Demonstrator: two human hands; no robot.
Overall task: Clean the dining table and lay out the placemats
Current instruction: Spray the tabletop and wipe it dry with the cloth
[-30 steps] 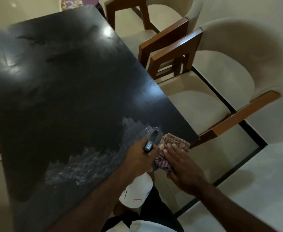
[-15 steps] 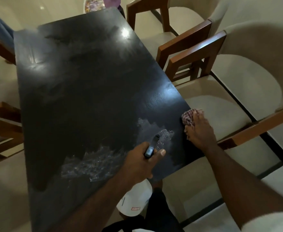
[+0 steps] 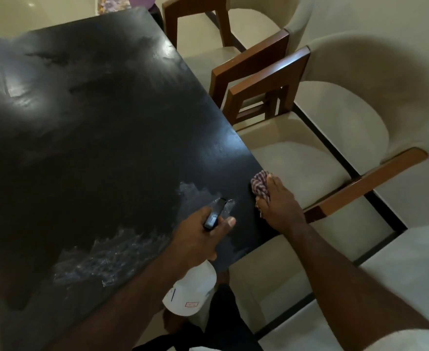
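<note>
Cloth [image 3: 259, 184] has slid to the table's [image 3: 94, 135] right edge, my right hand [image 3: 280, 206] flat on it. Left hand [image 3: 198, 239] grips the bottle [image 3: 193, 292], body toward me, nozzle pointing away over the table.

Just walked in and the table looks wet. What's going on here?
A person is cleaning the table. The left hand grips a spray bottle, its nozzle pointing over the near end, where wet patches show. The right hand presses a checked cloth onto the table's right edge. The patches are not yet wiped.
</note>
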